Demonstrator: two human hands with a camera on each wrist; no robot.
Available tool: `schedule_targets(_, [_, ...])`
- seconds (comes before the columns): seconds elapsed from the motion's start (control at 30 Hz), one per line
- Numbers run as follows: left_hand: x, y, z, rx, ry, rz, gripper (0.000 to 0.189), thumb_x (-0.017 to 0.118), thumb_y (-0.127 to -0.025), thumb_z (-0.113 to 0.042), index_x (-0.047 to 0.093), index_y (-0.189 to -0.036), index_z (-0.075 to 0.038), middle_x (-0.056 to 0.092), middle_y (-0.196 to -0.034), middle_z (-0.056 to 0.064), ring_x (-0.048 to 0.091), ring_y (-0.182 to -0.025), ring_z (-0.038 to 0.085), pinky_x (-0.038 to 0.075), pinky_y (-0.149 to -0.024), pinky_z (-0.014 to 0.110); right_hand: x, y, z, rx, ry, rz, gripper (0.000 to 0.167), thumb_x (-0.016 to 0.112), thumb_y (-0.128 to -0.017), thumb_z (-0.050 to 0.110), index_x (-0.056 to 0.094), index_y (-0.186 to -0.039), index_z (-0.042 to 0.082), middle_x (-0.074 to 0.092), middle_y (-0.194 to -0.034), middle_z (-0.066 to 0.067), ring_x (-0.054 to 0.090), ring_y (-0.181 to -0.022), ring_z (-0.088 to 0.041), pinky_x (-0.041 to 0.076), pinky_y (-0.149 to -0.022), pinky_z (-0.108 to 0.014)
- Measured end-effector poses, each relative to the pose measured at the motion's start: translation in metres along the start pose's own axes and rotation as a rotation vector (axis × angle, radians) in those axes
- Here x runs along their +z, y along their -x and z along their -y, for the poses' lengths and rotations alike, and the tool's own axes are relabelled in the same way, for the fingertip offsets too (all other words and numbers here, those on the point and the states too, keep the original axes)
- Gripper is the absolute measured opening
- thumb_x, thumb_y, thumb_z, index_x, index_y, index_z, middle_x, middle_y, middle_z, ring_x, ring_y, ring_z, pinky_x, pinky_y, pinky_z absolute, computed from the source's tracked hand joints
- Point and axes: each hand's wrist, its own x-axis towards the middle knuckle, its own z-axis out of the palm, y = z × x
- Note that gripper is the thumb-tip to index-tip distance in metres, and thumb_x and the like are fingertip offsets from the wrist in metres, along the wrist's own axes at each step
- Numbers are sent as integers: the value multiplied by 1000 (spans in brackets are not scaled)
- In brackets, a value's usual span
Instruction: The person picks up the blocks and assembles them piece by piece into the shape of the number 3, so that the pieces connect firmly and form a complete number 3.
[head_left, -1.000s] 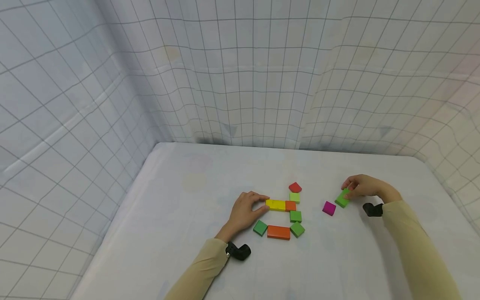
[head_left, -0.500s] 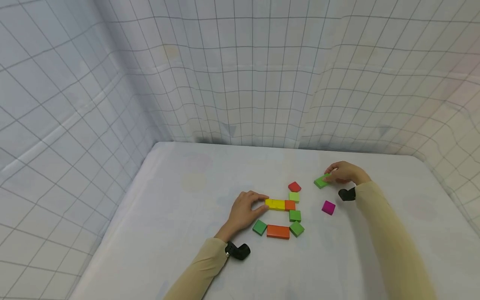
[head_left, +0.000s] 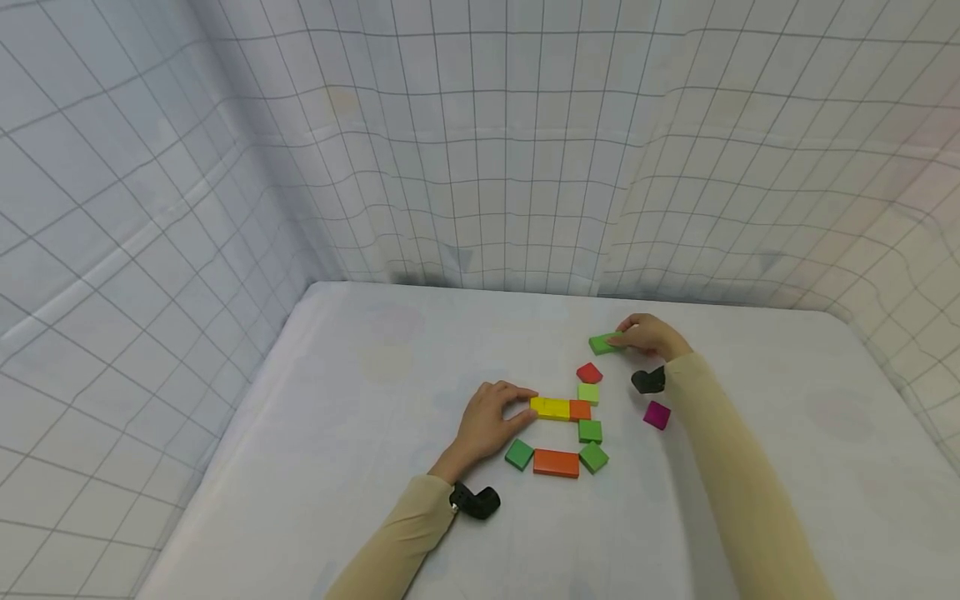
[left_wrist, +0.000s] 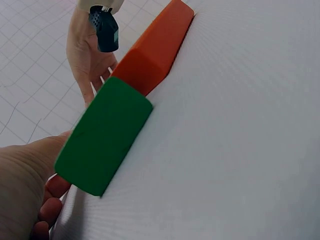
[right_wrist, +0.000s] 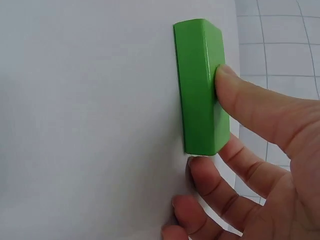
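Observation:
My right hand [head_left: 651, 335] pinches a long bright green block [head_left: 602, 344] behind the red pointed block [head_left: 589, 373]. The right wrist view has the thumb against the side of that green block [right_wrist: 195, 90]. My left hand [head_left: 486, 427] has thumb and index finger at the left end of a yellow block [head_left: 550, 409], pinching it. An orange cube [head_left: 580, 410] touches the yellow block's right end. A light green block [head_left: 588, 394] lies between the red block and the orange cube. Close in the left wrist view is a dark green block [left_wrist: 104, 136]; it hides part of the left hand.
In front lie a green block [head_left: 590, 431], a turned green block [head_left: 594, 457], a long orange block [head_left: 556, 463] and the dark green block [head_left: 519, 455]. A magenta block [head_left: 657, 415] sits apart on the right. Grid-patterned curtains [head_left: 480, 167] surround the white table [head_left: 360, 375].
My right hand has carried the green block leftward and away from me, from beside the magenta block to behind the red one, turning it crosswise. My left hand has stayed in place.

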Motion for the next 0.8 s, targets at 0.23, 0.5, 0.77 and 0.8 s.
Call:
schedule_targets(0.23, [1,-1,0,3,-8,3,31,66,-90,-35,68,-118,-22,61,-108,-6,47,-91,13,39,-79,30,1,2,-4,-41,4,39,45,56,-95,35,47,-123,2,47,-106,-13,44,-88,-23,37,-77,-33])
schedule_targets(0.5, [-1,0,0,5,-14,1,30,66,-90,-34,68,-117,-21,61,-108,-6,47,-91,13,39,-80,31,8,7,2,-109,-21,32,39,58,-95,24,52,-125,1,45,-124,-20,41,-107,-31,35,-93,-41])
schedule_targets(0.77, [-1,-1,0,7,-12,-1,31,66,-90,-34,68,-117,-21,61,-108,-6,48,-92,13,39,-80,31,26,1,19,-134,-36,25,35,67,-88,27,61,-113,3,50,-120,-15,41,-107,-30,33,-94,-44])
schedule_targets(0.8, [0,-1,0,6,-12,-2,31,66,-90,-34,68,-117,-21,61,-108,-6,48,-92,13,39,-80,31,28,1,21,-138,-42,29,35,67,-87,27,61,-113,3,50,-121,-16,40,-108,-31,32,-95,-46])
